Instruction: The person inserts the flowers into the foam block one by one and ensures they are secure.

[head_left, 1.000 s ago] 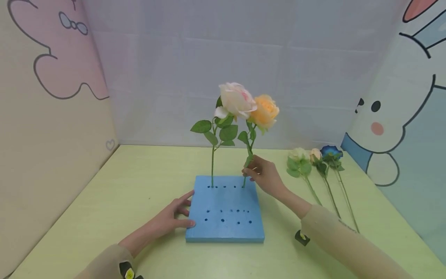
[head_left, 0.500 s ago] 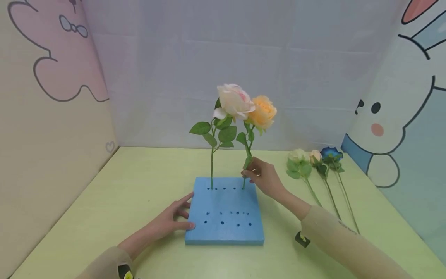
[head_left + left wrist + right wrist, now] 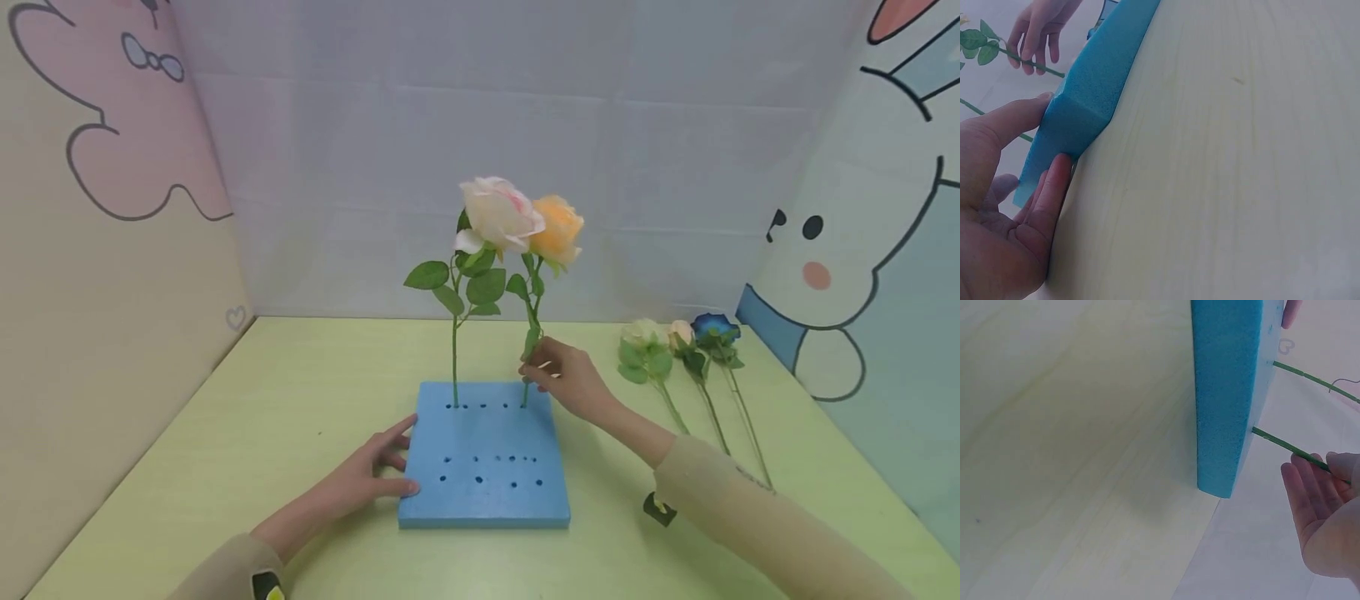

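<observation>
A blue foam block (image 3: 483,433) with rows of holes lies on the table. Toward its back left, a pale pink rose (image 3: 501,215) stands upright, its stem in a hole. An orange rose (image 3: 557,231) stands at the back right, stem end in another hole and bloom partly behind the pink one. My right hand (image 3: 568,377) pinches its green stem (image 3: 1291,449) low down between thumb and fingers. Spread along the block's left side, my left hand (image 3: 367,471) touches it with fairly straight fingers (image 3: 1054,187), the thumb at the top edge.
On the right side of the table lie a cream rose (image 3: 642,333), a small peach rose (image 3: 680,335) and a blue rose (image 3: 715,325), stems pointing toward the front. Cartoon-printed panels stand at left and right, with a plain pale backdrop (image 3: 337,192) behind.
The orange rose's bloom has shifted a little to the left, nearer the pink one, with my right hand still pinching its stem. My left hand stays at the block's side.
</observation>
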Tool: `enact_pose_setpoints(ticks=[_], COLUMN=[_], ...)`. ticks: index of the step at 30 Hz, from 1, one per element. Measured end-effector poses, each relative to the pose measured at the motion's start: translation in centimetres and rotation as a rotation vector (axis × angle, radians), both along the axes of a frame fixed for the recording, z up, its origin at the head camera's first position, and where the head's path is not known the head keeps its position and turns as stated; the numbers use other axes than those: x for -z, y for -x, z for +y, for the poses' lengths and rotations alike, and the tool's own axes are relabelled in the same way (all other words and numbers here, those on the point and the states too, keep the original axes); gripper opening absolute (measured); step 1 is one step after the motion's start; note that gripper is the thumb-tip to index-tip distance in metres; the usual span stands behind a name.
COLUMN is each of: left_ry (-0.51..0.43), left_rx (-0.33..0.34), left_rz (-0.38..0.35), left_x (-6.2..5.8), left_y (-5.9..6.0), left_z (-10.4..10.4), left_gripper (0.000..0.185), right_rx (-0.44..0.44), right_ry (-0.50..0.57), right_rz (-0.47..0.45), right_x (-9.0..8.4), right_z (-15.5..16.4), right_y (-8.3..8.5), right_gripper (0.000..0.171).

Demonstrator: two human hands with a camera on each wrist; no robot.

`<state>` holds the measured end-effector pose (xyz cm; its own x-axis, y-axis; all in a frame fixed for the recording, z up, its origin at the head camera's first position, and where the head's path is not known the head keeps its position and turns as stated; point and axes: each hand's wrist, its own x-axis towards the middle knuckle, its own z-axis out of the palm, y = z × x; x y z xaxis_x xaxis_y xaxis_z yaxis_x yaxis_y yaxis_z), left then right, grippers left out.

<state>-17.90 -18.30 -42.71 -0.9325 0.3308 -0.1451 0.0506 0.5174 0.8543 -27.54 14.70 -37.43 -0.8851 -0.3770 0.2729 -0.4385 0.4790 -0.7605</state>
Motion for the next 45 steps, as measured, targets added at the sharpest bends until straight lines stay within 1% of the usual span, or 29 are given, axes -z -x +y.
enact_pose_setpoints(ticks=[5,14,28,34,42,45], left_ry=[0.009,0.007,0.012,0.025,0.023,0.022], left_rx=[-0.017,-0.039,-0.040,-0.038,-0.023,-0.016], left_rz=[-0.019,-0.036,-0.029,-0.024,-0.018,-0.013], left_x=[0.0,-0.1,-0.5,-0.4,-0.2,-0.1], left_y=[0.0,0.0,-0.2,0.0,0.3,0.3], left_z=[0.1,0.1,0.3,0.3,0.1,0.1], left_gripper=[0.095,0.094,0.094,0.094,0.093,0.093], right_rx=[-0.001,0.023,0.041,0.074,0.150,0.180], right_ry=[-0.030,-0.046,-0.170,-0.177,-0.224,-0.230], right_rz=[-0.022,0.017,0.205,0.232,0.219,0.263], right_x=[0.0,-0.1,0.4,0.6,0.8,0.9], right_z=[0.2,1.0,4.4,6.2,9.3,10.4], right_y=[-0.2,-0.5,-0.3,-0.4,-0.6,-0.8], right_gripper=[0.023,0.034,0.050,0.052,0.055,0.055])
